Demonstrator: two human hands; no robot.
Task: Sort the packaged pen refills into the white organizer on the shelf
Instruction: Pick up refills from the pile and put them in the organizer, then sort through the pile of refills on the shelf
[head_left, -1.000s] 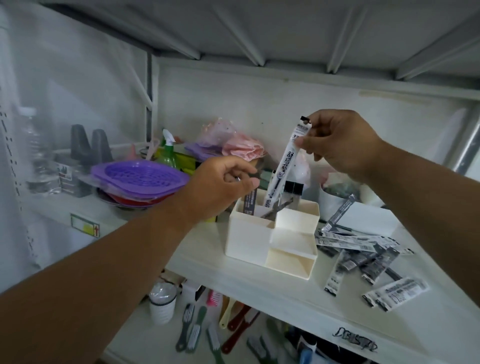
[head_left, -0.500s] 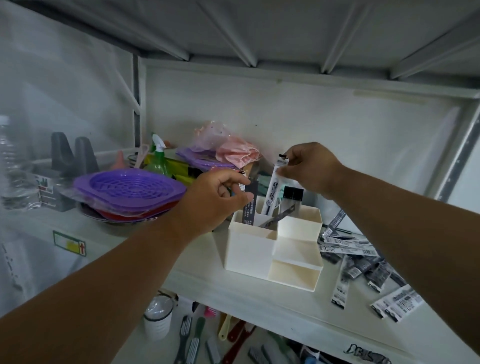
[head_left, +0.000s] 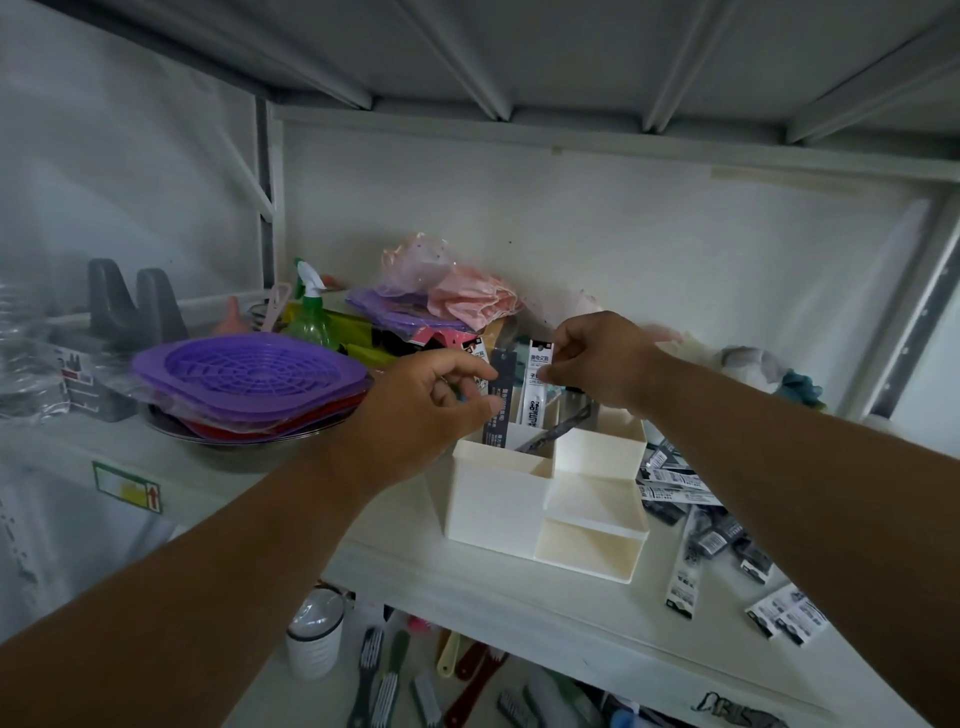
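Pinching a white refill pack upright in the organizer's rear compartment, the right hand works beside the left hand, fingers gripping a dark pack; loose packs lie at three o'clock.

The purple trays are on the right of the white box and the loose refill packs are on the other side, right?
Not quite. The head view shows the purple trays left of the white organizer; the loose refill packs lie on its right.
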